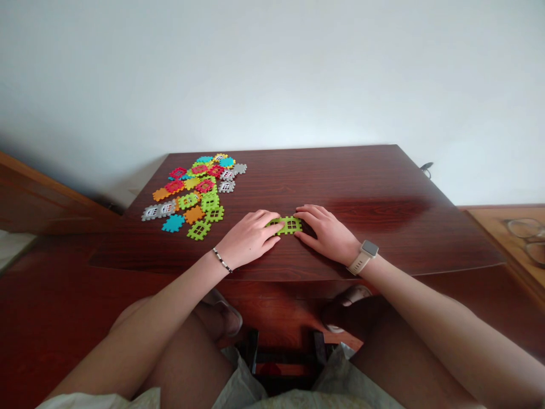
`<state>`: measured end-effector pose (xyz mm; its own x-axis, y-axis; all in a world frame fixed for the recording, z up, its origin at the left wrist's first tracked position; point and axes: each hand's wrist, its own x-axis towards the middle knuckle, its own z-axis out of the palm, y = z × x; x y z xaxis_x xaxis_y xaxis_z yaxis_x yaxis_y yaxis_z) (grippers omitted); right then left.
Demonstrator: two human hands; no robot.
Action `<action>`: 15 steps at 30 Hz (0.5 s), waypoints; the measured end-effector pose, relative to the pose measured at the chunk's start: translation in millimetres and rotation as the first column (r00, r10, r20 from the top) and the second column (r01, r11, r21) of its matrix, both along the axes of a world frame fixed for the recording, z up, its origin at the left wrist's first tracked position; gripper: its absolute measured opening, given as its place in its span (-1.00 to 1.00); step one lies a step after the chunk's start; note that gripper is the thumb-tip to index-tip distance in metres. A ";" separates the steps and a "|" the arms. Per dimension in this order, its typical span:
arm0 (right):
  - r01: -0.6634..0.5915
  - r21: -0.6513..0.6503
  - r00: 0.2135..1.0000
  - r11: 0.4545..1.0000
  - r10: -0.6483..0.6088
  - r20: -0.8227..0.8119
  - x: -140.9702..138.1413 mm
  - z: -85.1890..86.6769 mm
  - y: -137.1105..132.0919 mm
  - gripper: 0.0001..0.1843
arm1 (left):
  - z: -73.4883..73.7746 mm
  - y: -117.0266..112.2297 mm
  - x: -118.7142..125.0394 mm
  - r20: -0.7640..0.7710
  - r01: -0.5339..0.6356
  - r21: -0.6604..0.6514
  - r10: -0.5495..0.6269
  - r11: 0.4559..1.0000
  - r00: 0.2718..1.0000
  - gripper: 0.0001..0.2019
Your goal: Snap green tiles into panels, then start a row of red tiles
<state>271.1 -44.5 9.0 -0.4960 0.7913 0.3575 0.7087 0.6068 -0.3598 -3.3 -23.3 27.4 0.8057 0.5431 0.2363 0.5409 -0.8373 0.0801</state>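
Green interlocking building tiles with window-like openings [292, 226] lie flat on the dark wooden table, apparently two of them side by side. My left hand [251, 236] covers much of the left one, its fingers over the top and its thumb at the near side. At the right end, the fingertips and thumb of my right hand [327, 234] hold the far and near corners of the tile. The seam between the tiles is partly hidden under my left fingers.
A loose pile of notched tiles in red, orange, green, blue, yellow and grey [194, 214] spreads over the left of the table [340, 176]. A pale wall [272, 74] stands behind it. My legs are under the near edge.
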 end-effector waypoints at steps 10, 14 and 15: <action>0.005 0.014 1.000 1.000 -0.005 -0.006 1.0 -2.6 0.9 -0.62 | -2.7 -9.4 2.1 -0.086 -0.022 0.090 0.030 0.996 0.996 -0.58; 0.001 0.009 1.000 1.000 -0.001 -0.013 1.0 -1.1 1.7 -0.63 | -0.4 -14.2 2.7 -0.129 -0.017 0.103 0.031 0.995 0.991 -0.46; 0.001 0.008 1.000 1.000 0.000 -0.017 0.9 -0.9 2.1 -0.63 | 0.3 -15.1 2.6 -0.131 -0.015 0.101 0.028 0.995 0.991 -0.44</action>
